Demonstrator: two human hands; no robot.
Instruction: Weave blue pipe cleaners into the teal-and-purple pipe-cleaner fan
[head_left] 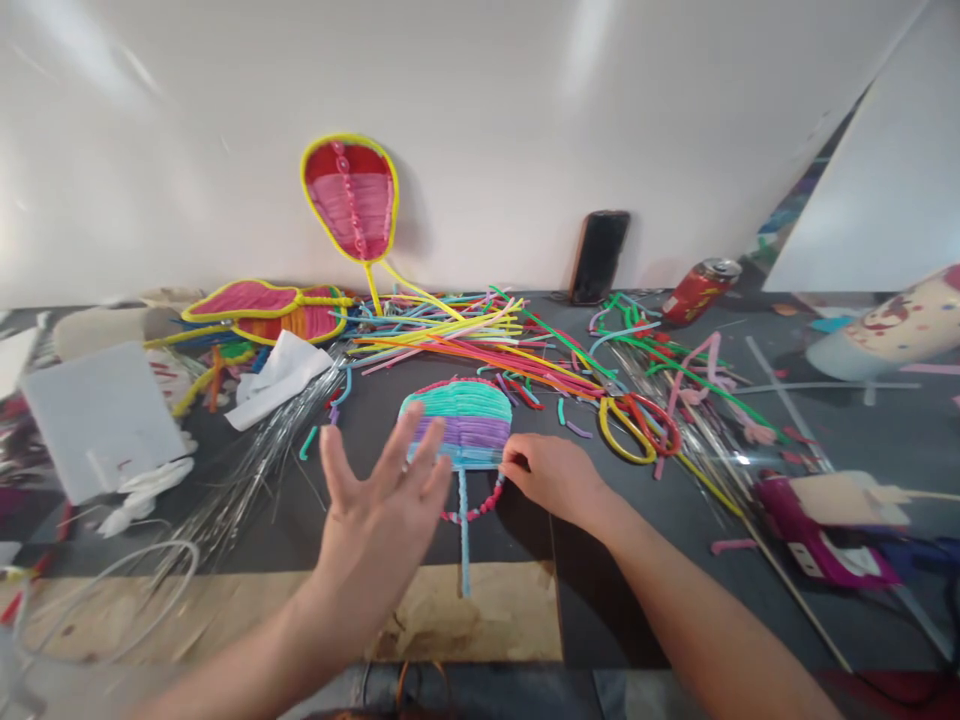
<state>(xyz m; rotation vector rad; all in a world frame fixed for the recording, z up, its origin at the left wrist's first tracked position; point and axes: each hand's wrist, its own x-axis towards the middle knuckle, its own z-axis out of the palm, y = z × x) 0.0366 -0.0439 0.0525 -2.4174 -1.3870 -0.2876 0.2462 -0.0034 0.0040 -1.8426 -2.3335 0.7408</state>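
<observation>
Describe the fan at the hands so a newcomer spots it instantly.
On the dark table, find the left hand and right hand. The fan lies by them, light-blue handle toward the near edge. Teal, purple and blue bands distinguish it from the upright, yellow-rimmed pink fan behind.

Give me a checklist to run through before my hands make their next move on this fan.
1. Right hand at the work: ok, curled at the lower right corner of the fan.
2. Right hand's grip on the trim: cannot tell, the hand hides it.
3. Left hand steadying the fan: not ok, spread open over its left side.
4. Trim flush with the lower edge: not ok, it loops away below, across the blue handle.
5. Scissors away from both hands: ok, lying to the right.
6. Magenta tool switched off: cannot tell.
</observation>
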